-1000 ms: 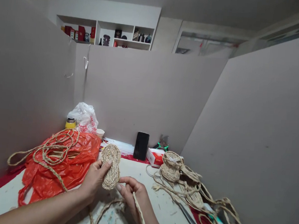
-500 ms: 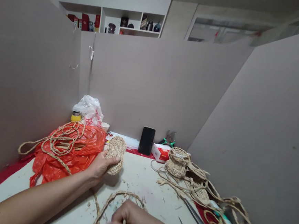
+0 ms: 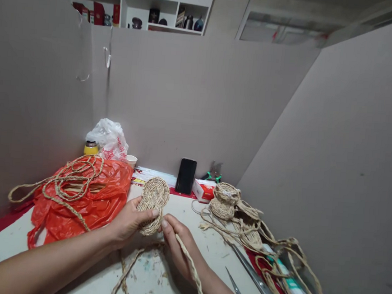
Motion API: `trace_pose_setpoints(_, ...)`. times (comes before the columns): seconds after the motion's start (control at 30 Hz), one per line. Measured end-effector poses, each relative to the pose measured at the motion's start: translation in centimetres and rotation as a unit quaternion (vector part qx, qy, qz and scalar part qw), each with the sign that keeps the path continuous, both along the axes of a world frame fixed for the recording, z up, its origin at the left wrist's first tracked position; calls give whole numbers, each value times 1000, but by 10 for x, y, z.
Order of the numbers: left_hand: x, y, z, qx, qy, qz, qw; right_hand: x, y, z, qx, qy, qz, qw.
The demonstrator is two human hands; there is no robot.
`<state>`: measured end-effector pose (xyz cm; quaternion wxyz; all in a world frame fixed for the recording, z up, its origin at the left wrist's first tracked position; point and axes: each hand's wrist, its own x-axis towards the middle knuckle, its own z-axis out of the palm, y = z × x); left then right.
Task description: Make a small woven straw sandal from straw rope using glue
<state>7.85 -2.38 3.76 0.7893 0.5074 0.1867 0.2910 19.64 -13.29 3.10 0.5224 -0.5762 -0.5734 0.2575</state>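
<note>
My left hand (image 3: 132, 221) grips a woven straw sole (image 3: 154, 197), an oval of coiled braid narrowed at its middle, held up over the white table. The thumb lies across its face. My right hand (image 3: 179, 243) is closed at the sole's lower right edge, thumb and forefinger pinched on the braided straw cord (image 3: 189, 259). From there the cord runs over the hand and down out of view. More of the braid lies on the table below the hands and reaches a loose coil (image 3: 74, 180) at the left.
A red plastic bag (image 3: 111, 194) lies under the coil. Behind stand a phone (image 3: 186, 175), a small red-and-white box (image 3: 203, 190) and green-handled pliers (image 3: 213, 172). On the right are woven straw pieces (image 3: 224, 201), loose cords, scissors (image 3: 260, 283) and a pointed metal tool (image 3: 235, 286). Grey partitions surround the table.
My right hand has risen from near the table's front to the sole's edge, bringing the cord up with it. My left hand still holds the sole. The view has shifted slightly.
</note>
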Motion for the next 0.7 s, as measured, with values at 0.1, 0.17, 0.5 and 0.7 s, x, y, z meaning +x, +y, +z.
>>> trace_pose_setpoints(0.1, -1, -1, 4, 2, -7, -37, 999, 0, 0, -2, -1, 20, -10, 1000)
trace_pose_setpoints(0.17, -2, -1, 6, 7, -7, -59, 998, 1, -1, -2, 2, 31, -15, 999)
trace_pose_setpoints(0.5, -7, -8, 13, 9, -7, -58, 998, -1, -3, -4, -17, 119, 46, 992)
trace_pose_setpoints(0.7, -8, -14, 22, -5, -23, -86, 996, -4, -2, -6, -46, 245, 96, 964)
